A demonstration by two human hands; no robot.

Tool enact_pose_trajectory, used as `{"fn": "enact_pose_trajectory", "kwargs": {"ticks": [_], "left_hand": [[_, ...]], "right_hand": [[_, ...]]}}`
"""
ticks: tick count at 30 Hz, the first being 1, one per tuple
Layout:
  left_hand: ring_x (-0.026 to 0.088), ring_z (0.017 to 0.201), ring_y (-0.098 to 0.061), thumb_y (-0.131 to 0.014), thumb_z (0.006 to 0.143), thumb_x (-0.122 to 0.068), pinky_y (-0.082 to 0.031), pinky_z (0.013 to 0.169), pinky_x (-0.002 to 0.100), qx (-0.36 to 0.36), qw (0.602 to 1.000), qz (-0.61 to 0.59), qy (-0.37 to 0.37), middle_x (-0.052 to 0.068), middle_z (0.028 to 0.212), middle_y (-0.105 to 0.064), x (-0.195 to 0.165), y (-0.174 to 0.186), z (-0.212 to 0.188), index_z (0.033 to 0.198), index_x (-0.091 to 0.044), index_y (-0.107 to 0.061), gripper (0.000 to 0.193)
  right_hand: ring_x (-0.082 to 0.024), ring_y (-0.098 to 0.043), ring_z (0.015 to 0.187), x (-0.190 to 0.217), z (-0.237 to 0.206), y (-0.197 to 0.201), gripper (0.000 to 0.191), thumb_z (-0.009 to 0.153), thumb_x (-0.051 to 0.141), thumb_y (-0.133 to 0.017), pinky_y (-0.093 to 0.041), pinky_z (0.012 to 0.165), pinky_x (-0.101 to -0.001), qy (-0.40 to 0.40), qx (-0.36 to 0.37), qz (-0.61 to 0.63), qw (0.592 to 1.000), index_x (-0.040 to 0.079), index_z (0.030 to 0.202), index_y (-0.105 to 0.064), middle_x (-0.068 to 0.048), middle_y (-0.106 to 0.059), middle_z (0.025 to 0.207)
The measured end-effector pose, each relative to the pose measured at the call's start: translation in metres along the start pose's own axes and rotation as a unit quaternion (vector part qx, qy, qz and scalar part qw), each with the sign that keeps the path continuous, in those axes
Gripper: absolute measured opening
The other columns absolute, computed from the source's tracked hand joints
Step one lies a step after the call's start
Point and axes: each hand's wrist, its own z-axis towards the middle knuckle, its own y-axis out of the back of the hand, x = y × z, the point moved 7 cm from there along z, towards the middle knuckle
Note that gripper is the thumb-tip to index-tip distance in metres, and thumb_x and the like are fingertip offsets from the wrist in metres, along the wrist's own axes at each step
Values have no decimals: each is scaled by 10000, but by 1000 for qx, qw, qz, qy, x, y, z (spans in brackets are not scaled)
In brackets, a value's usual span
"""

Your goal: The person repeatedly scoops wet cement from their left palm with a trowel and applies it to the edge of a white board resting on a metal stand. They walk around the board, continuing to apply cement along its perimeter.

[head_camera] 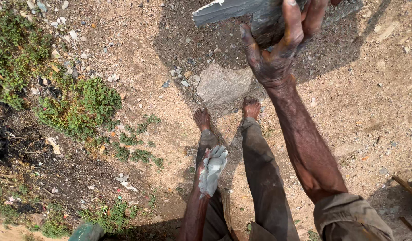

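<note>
Slab (268, 13) is gripped from below by the right hand (277, 49), raised above the rock (223, 84). Near the rock, the grey-coated left hand (211, 172) is held open, empty.

Head view, straight down, standing height

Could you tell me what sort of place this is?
Probably an outdoor work yard: bare sandy ground strewn with pebbles, a flat stone by the bare feet, weeds alongside.

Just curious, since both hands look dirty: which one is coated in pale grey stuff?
The left hand, hanging open by the leg, is caked pale grey. The raised right hand is dark, gripping a grey slab.
</note>
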Motion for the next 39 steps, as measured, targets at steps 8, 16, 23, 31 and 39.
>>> {"fn": "enact_pose_trajectory", "kwargs": {"ticks": [8, 16, 23, 31, 39], "left_hand": [[298, 1428, -493, -581, 944, -460, -381, 1205, 424, -44, 999, 3, 14, 161, 1531, -505, -21, 19, 1, 1529, -12, -340, 775], [296, 1418, -500, -572, 966, -460, -338, 1223, 445, -4, 1000, 0, 0, 187, 1528, -514, -21, 6, 0, 1493, 7, -391, 727], [294, 1410, -505, -584, 954, -467, -367, 1186, 419, 21, 999, 38, 9, 175, 1519, -532, -5, 0, 16, 1501, 25, -405, 756], [323, 1407, -508, -587, 958, -458, -385, 1206, 415, -4, 1000, -4, 16, 202, 1526, -508, 1, -5, 16, 1491, 31, -388, 751], [315, 1431, -480, -521, 991, -470, -355, 1216, 418, 20, 1000, 23, 3, 191, 1555, -475, 6, -7, 25, 1503, 20, -383, 722]], "right_hand": [[-235, -45, 1636, -22, -25, -51, 1121, 987, 251, -848, -227, 1339, -458, -16, 41, 35, 998, 369, 1614, 74, -60, -17, 1743], [-191, -70, 1598, -17, -2, 41, 900, 976, 247, -843, -251, 1300, -468, -47, 3, 20, 999, 292, 1623, -218, -5, -83, 1696], [-252, -324, 1443, -38, 32, 65, 873, 909, 301, -847, -362, 1225, -542, -2, 54, -75, 996, 172, 1575, -298, -95, -371, 1488], [-307, -254, 1488, -53, 24, 53, 933, 906, 314, -826, -257, 1239, -558, 12, 75, -136, 988, 167, 1619, -241, -135, -319, 1542], [-272, -330, 1477, -55, 10, 31, 866, 919, 160, -818, -410, 1253, -519, -68, 166, -57, 982, 206, 1596, -280, -145, -329, 1475]]}}
